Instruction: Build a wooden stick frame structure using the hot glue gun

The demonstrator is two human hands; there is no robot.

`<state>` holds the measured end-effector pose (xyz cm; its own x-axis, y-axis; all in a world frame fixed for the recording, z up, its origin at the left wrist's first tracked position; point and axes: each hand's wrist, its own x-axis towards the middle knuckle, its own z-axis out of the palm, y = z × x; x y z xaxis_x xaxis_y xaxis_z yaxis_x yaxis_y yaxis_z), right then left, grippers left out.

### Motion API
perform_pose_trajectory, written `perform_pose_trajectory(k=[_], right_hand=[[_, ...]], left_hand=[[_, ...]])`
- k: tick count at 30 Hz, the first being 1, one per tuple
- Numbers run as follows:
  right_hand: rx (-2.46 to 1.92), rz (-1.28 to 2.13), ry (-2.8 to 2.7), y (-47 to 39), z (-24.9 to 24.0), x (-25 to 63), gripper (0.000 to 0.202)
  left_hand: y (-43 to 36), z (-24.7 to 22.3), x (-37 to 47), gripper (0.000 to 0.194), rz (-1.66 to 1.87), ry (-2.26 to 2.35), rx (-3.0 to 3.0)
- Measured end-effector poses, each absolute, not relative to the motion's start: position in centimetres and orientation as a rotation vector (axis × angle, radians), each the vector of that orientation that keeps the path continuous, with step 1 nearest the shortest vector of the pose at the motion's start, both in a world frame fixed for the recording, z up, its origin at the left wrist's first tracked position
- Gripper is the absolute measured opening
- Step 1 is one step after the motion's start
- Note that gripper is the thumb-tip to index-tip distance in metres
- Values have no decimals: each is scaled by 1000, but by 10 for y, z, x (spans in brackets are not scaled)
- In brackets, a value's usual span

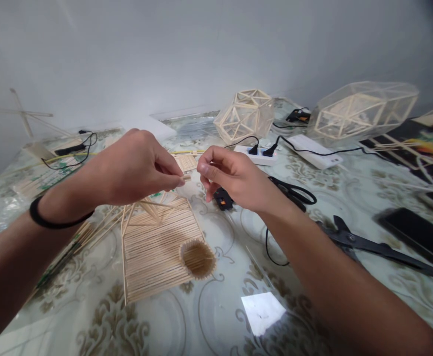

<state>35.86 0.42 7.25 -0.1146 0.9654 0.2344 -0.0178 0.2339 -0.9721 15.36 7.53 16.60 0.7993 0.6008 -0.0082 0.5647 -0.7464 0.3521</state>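
Observation:
My left hand pinches a short piece of wooden stick between thumb and fingertips, above the table. Close on its right is my right hand, thumb and index finger pressed together; whatever lies between them, if anything, is too small to make out. Below the hands lies a flat panel of thin wooden sticks, with several sticks rising slanted at its far side. A round cup made of stick pieces stands at the panel's right edge. A smaller stick panel lies behind my hands.
Geometric stick frames stand at the back, near a white power strip with black plugs. Dark cutters and a black phone lie at right. Loose sticks are at left; a white paper scrap lies in front.

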Motion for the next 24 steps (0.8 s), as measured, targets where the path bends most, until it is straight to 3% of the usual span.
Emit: perform_pose_trajectory(k=[8, 14, 24], right_hand=[[-970, 1024, -1370, 0, 77, 357, 54], [-1004, 1006, -1471, 1, 76, 362, 16], [-1017, 933, -1495, 0, 76, 356, 17]], left_hand=[[75, 167, 155, 28, 124, 954, 2631], [77, 165, 153, 26, 139, 881, 2648], [75, 167, 155, 28, 108, 869, 2648]])
